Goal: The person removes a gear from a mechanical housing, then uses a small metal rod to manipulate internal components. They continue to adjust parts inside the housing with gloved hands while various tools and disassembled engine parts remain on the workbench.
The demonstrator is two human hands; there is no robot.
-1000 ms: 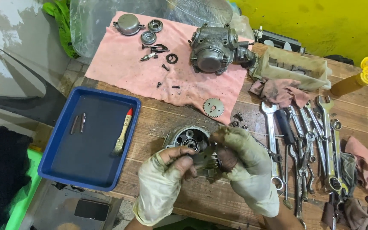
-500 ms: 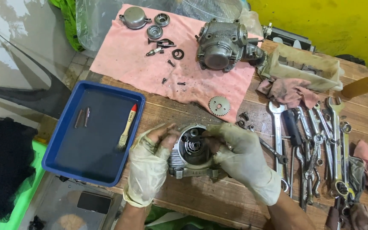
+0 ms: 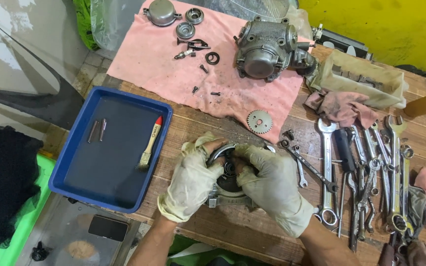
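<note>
Round grey metal engine housing (image 3: 228, 184) sits on the wooden workbench (image 3: 252, 231) near its front edge, just right of the blue plastic tray (image 3: 75, 189); both hands clasp it. The left hand (image 3: 191, 182), in a soiled pale glove, wraps the housing's left rim with fingers curled closed over the edge; the right hand (image 3: 272, 184), gloved alike, closes over the right side, fingertips pressed into the dark central bore. Greasy gloves could slip on the metal, I judge, and a jerk could tip the housing off the near edge; a small inner part could spring loose and roll among the steel spanners (image 3: 366, 167) lying just beside, or fall through the gaps between the planks; fingertips in the bore risk a pinch.
</note>
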